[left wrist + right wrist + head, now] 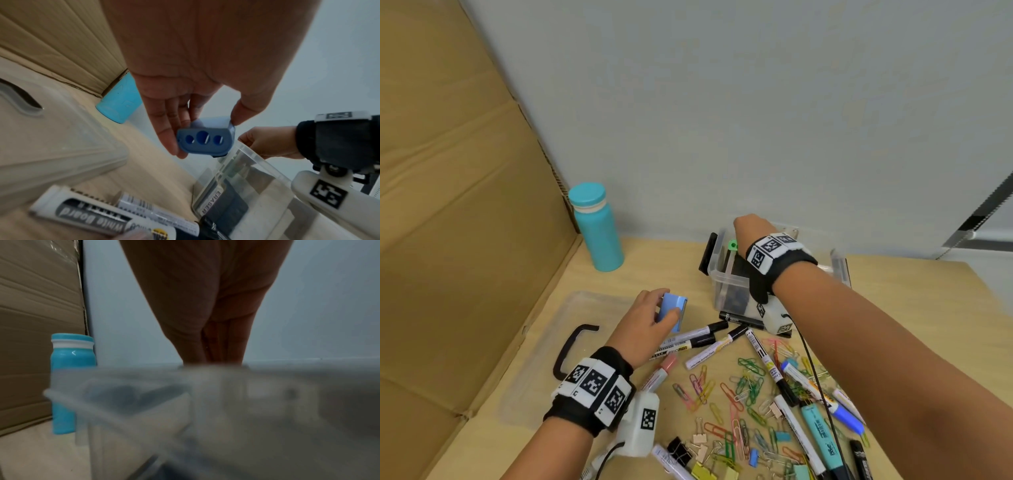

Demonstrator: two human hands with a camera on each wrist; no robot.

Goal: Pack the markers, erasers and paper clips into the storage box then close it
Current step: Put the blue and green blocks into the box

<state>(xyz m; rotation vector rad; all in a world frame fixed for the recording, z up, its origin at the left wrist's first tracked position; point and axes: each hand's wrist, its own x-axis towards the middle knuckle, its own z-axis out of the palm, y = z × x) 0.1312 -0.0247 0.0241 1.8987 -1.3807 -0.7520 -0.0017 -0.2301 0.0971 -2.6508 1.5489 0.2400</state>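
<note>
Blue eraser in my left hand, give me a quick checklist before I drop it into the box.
1. Grip on the blue eraser: left hand pinches it between thumb and fingers. Ok.
2. Storage box open: lid lies flat on the table to its left. Ok.
3. Opening free: right hand reaches into the box. Not ok.
4. Eraser above the opening: it is beside the box, over the table. Not ok.
5. Room inside: one eraser pack already against the wall; the rest is blurred. Cannot tell.
6. Right hand's grip: fingers hidden in the box. Cannot tell.
</note>
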